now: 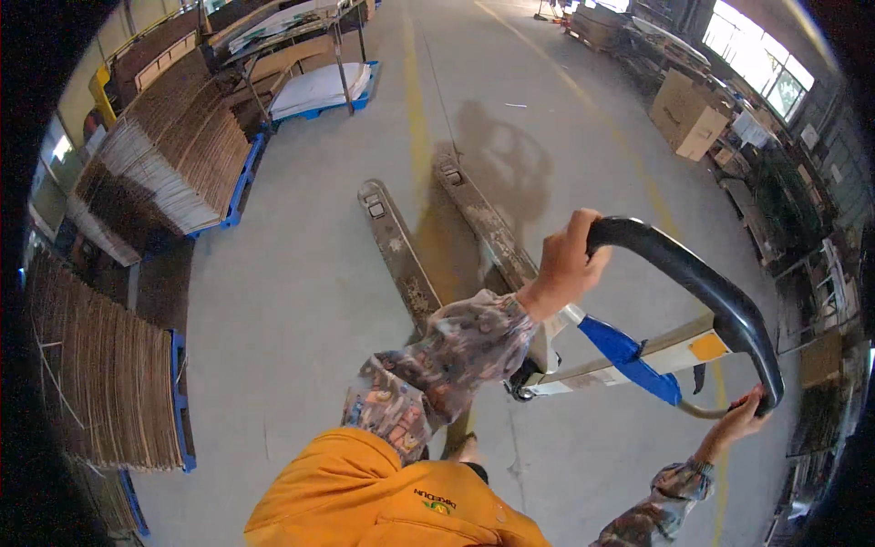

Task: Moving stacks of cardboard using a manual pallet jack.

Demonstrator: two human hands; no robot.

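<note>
A pallet jack stands in front of me, its two worn forks (478, 219) pointing away across the floor. Its black looped handle (702, 278) is tilted over to the right. My left hand (567, 260) is wrapped round the far left end of that loop. Around the near right end closes my right hand (736, 421), partly hidden by the handle. Between the hands lie a blue lever piece (629, 360) and the pale tiller shaft (620, 372) with an orange patch. Nothing rests on the forks.
Flattened cardboard stacks (109, 356) stand on blue pallets along the left. Beyond them is a metal-framed table (296, 46) beside white sheets (319, 89) on a blue pallet. A cardboard box (688, 114) and cluttered shelving line the right wall. Yellow lines (415, 91) mark the grey floor.
</note>
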